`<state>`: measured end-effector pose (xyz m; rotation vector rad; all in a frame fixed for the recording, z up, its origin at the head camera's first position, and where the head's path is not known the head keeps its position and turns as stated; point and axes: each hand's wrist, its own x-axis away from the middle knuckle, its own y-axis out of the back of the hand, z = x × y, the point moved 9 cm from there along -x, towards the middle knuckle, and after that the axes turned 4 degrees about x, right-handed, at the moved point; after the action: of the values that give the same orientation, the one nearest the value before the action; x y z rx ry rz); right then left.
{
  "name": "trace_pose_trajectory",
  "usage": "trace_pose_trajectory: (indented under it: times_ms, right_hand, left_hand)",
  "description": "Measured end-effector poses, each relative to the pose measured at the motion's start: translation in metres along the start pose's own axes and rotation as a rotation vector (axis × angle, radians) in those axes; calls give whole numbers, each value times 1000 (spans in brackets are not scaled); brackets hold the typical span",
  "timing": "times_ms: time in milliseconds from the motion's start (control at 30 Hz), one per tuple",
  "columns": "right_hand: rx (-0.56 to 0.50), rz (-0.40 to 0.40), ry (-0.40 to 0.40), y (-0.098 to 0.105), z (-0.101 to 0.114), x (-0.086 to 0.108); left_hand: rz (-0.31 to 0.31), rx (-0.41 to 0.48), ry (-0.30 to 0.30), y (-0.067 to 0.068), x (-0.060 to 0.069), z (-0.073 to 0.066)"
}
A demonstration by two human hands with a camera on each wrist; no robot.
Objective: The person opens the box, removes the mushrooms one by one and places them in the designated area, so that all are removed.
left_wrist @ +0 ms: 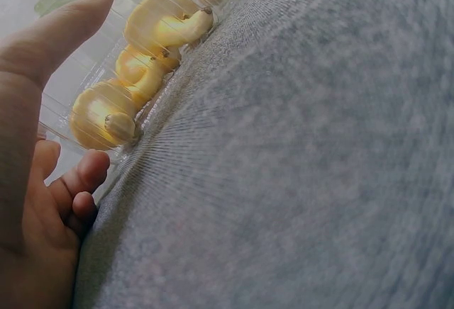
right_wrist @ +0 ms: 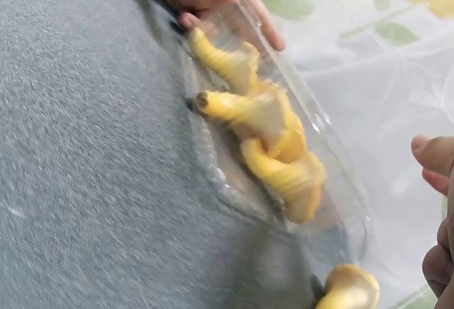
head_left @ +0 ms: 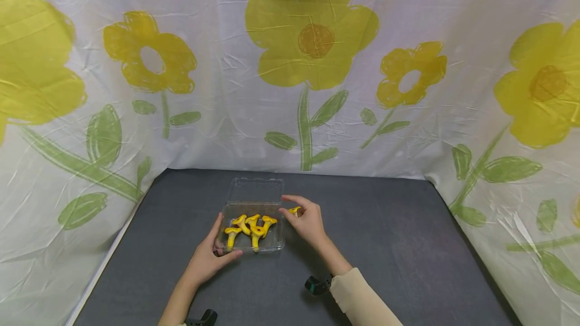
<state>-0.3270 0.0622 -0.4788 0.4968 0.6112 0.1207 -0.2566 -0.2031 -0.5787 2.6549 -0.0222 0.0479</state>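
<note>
A clear plastic box (head_left: pixel 276 245) with its lid (head_left: pixel 256 190) raised at the back stands on the dark table. Several yellow chanterelle mushrooms (head_left: pixel 256 233) lie inside it; the left wrist view shows them through the wall. My left hand (head_left: pixel 206 258) holds the box's left end, thumb along the front and fingers at the side. My right hand (head_left: pixel 310 220) is by the box's right edge, thumb and fingers apart with nothing between them. One more chanterelle (right_wrist: pixel 349 289) lies outside the box, partly hidden behind my right hand in the head view.
The dark grey table (head_left: pixel 385 245) extends to both sides of the box. A white curtain (head_left: pixel 217 130) with printed yellow flowers hangs along the back and sides. Dark wrist straps (head_left: pixel 317 286) sit on both arms.
</note>
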Motion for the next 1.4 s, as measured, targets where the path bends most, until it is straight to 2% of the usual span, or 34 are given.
trace_pose_trajectory:
  times_ms: [200, 500, 833, 1167, 1400]
  right_hand:
    - [-3, 66, -27, -21, 0, 2]
    - [18, 130, -18, -43, 4, 6]
    - [106, 129, -50, -47, 2, 6]
    - [154, 133, -187, -47, -7, 8]
    - [208, 165, -207, -48, -6, 6]
  left_hand:
    - [-5, 1, 3, 0, 0, -1]
    - [5, 8, 5, -1, 0, 0]
    - [4, 12, -5, 0, 1, -2]
    - [7, 8, 1, -1, 0, 0]
    - [7, 11, 6, -1, 0, -1]
